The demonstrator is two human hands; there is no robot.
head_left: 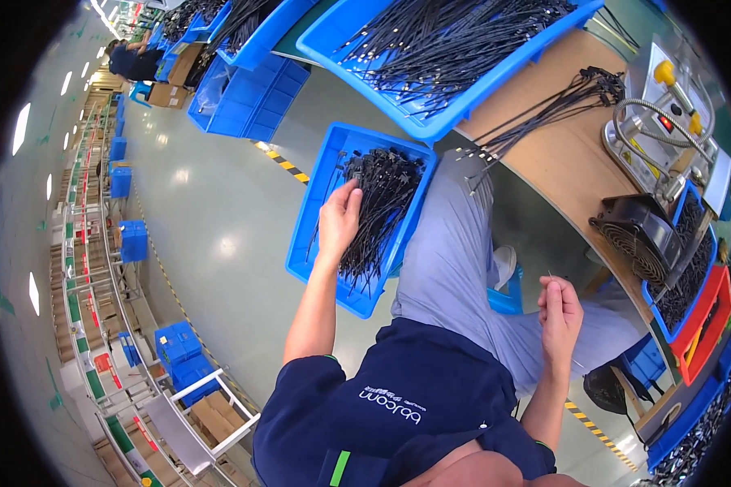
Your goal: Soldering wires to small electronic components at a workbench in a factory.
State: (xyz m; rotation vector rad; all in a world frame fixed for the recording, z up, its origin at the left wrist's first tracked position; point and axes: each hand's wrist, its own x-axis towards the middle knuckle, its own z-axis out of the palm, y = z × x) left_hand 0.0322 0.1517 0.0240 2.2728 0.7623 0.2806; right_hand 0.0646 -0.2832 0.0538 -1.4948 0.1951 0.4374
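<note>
Cables (383,191) crowd a bin (321,174) at the torso's (455,390) twelve o'clock, likely for reach; left hand (339,223) touches them, grip unclear; right hand (559,312), two o'clock, apparently pinches wire (551,274).

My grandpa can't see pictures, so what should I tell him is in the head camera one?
A person reaches their left hand into a blue bin of thin black cables, while their right hand seems to pinch a thin strand. At right, a black bundle lies on a workbench.
</note>
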